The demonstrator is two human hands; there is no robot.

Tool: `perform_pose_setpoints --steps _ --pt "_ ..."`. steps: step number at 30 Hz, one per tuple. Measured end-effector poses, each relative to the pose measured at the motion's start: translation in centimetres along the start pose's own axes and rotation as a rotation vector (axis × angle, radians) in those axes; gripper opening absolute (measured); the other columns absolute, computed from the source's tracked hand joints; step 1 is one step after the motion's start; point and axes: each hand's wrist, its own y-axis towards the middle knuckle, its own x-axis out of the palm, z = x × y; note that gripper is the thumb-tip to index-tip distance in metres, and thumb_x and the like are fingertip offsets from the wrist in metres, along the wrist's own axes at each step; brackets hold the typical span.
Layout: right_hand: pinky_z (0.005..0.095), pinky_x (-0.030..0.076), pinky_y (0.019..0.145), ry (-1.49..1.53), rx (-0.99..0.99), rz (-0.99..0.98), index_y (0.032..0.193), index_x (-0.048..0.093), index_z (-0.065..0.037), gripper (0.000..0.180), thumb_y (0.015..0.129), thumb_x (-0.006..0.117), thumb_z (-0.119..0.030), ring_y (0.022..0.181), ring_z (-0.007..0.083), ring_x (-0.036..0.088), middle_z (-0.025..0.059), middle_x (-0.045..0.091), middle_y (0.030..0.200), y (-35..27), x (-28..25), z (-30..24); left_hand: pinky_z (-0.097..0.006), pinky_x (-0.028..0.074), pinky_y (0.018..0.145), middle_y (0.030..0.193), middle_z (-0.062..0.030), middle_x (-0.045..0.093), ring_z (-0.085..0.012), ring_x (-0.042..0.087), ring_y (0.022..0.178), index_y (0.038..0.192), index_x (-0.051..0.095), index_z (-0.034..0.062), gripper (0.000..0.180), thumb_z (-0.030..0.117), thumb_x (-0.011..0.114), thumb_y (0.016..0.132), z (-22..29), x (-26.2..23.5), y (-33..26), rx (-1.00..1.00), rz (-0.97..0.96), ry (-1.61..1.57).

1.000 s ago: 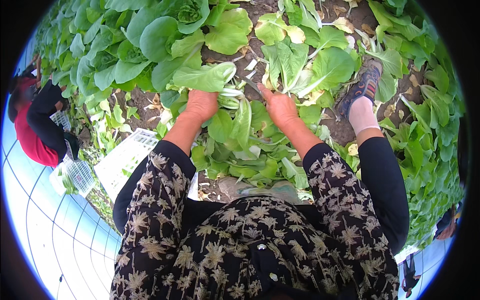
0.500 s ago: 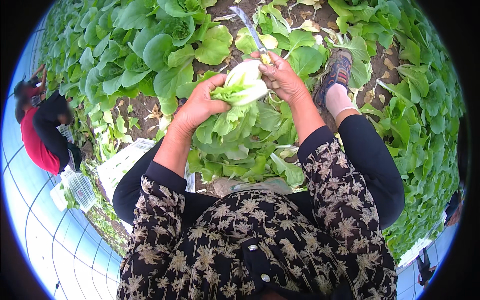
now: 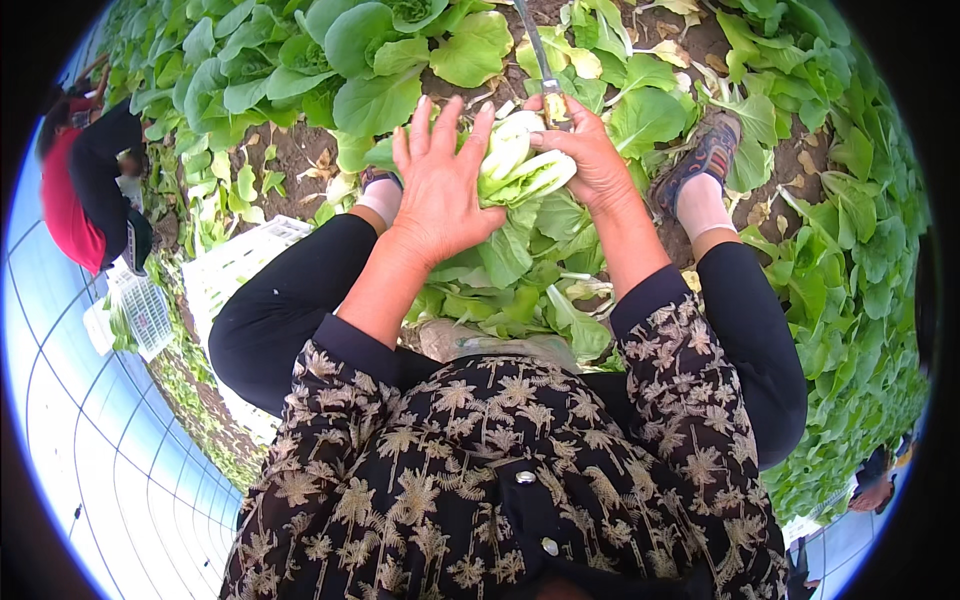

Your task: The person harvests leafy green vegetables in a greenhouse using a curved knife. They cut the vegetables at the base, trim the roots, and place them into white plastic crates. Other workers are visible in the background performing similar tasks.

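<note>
A pale green leafy head [image 3: 523, 160], like a small cabbage or lettuce, is between my two hands above a heap of loose leaves [image 3: 470, 308]. My left hand [image 3: 442, 190] lies against its left side, fingers stretched and spread, palm down. On the other side, my right hand [image 3: 592, 165] has its thumb against the head while its fingers wrap the yellowish handle of a knife [image 3: 541, 52]. The curved blade points away from me, over the plants. Part of the head is hidden under my left hand.
Leafy plants [image 3: 850, 270] grow thickly on both sides. White plastic crates [image 3: 240, 255] stand to the left, one farther off [image 3: 147, 308] near a bent-over person in red [image 3: 72, 190]. My shoes [image 3: 697, 160] rest among leaves and bare soil [image 3: 270, 185].
My left hand has loosened from around the head, its fingers now straight and spread. The head has turned slightly and sits closer to my right hand, which still grips the knife.
</note>
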Motion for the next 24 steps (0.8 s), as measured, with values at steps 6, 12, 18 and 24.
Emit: perform_pose_setpoints --steps 6,12,18,24 --pt "0.0255 0.05 0.057 -0.71 0.139 -0.018 0.103 0.064 -0.001 0.034 0.079 0.075 -0.022 0.069 0.0087 0.062 0.0014 0.064 0.078 0.0 0.0 -4.5 -0.03 0.049 0.09 0.107 -0.0142 0.065 -0.0202 0.064 0.096 0.126 0.05 -0.0012 0.073 0.008 0.077 0.059 0.8 3.2 -1.1 -0.388 -0.376 -1.274" --pt "0.0411 0.051 0.072 -1.575 -0.087 0.178 0.097 0.061 -0.005 0.033 0.076 0.073 -0.027 0.076 0.0359 0.065 0.0184 0.066 0.08 -0.3 -7.9 -3.0 -0.036 0.051 0.086 0.097 -0.0223 0.066 -0.0324 0.066 0.092 0.122 0.05 -0.0038 0.07 0.011 0.076 0.059 4.5 4.6 -1.9 -0.301 -0.491 -0.794" --pt "0.0458 0.05 0.076 -1.657 0.064 -0.1 0.104 0.06 -0.01 0.034 0.072 0.066 -0.004 0.085 0.0393 0.064 0.0182 0.067 0.088 -1.8 -8.8 3.1 -0.041 0.052 0.084 0.101 -0.0242 0.065 -0.0371 0.064 0.092 0.115 0.052 -0.0051 0.064 0.012 0.077 0.059 3.3 5.7 -2.5 -0.458 -0.64 -1.047" --pt "0.0462 0.051 0.075 -1.739 -0.12 -0.251 0.122 0.06 -0.018 0.049 0.075 0.06 -0.005 0.084 0.0366 0.065 0.0174 0.068 0.09 0.4 -8.2 6.2 -0.039 0.05 0.084 0.097 -0.0245 0.064 -0.0335 0.065 0.093 0.12 0.051 -0.0042 0.065 0.006 0.073 0.06 3.8 4.8 -2.9 -0.273 -0.821 -0.826"
